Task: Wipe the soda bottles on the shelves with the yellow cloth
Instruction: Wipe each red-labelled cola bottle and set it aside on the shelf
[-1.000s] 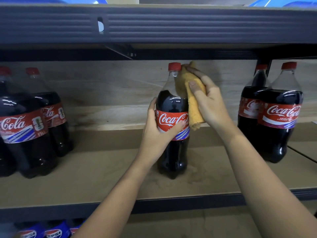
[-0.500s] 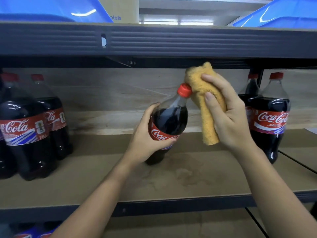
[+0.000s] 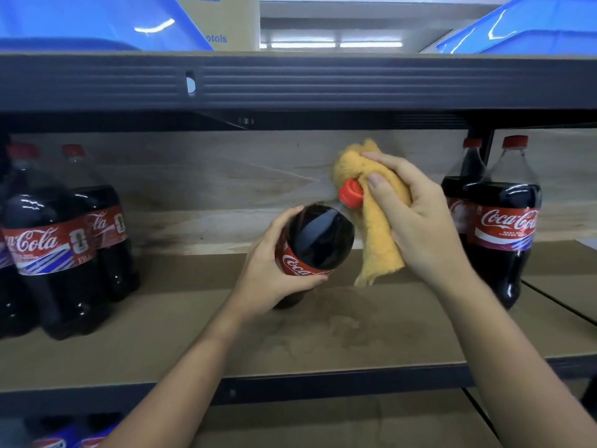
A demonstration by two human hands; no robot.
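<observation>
At the centre of the frame the left hand (image 3: pixel 269 279) grips a soda bottle (image 3: pixel 318 242) around its red label, tilted so its long axis runs from the base at lower left up to the red cap (image 3: pixel 351 193) at upper right. The right hand (image 3: pixel 416 218), just right of the cap, holds the bunched yellow cloth (image 3: pixel 378 227) with curled fingers, the cloth touching the cap. It looks nearer for wiping the neck, downward and leftward along that axis.
</observation>
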